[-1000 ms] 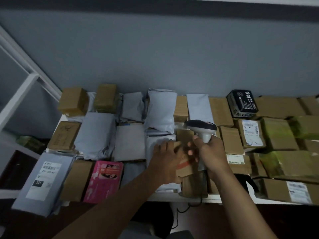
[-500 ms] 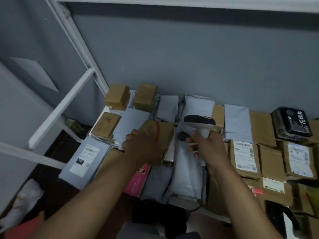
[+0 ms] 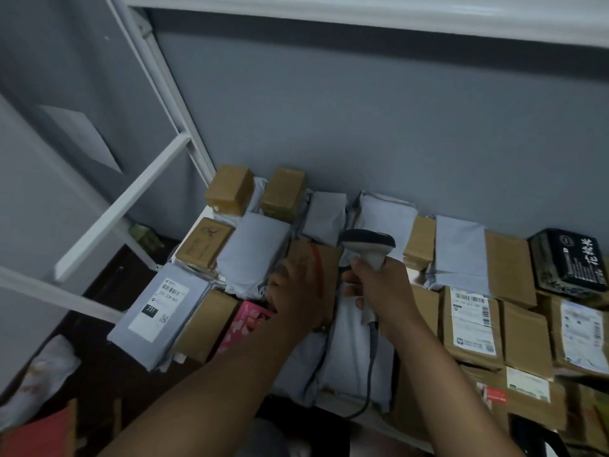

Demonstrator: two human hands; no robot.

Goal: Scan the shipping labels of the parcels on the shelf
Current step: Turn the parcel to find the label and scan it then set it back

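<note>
Lifted leftward since before, the brown box [image 3: 313, 268] sits gripped in the left hand [image 3: 296, 301]; right hand [image 3: 382, 291] clasps the scanner [image 3: 369, 245]; turn its label toward the beam.

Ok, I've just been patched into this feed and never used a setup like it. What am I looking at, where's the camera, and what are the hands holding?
There is no machine here: a person works with two bare hands. The single picture comes from a wide-angle camera worn on the person's head, looking forward and down, so both forearms reach in from the bottom edge.

The right hand grips a handheld barcode scanner, its cable hanging down toward the shelf's front edge. The left hand holds a brown cardboard box with a red mark, beside the scanner's head.

Below lies a white shelf against a grey wall, packed with parcels: brown boxes, grey mailer bags, a pink box and a black printed box. Some show white shipping labels, such as the grey bag at front left marked 231.
</note>
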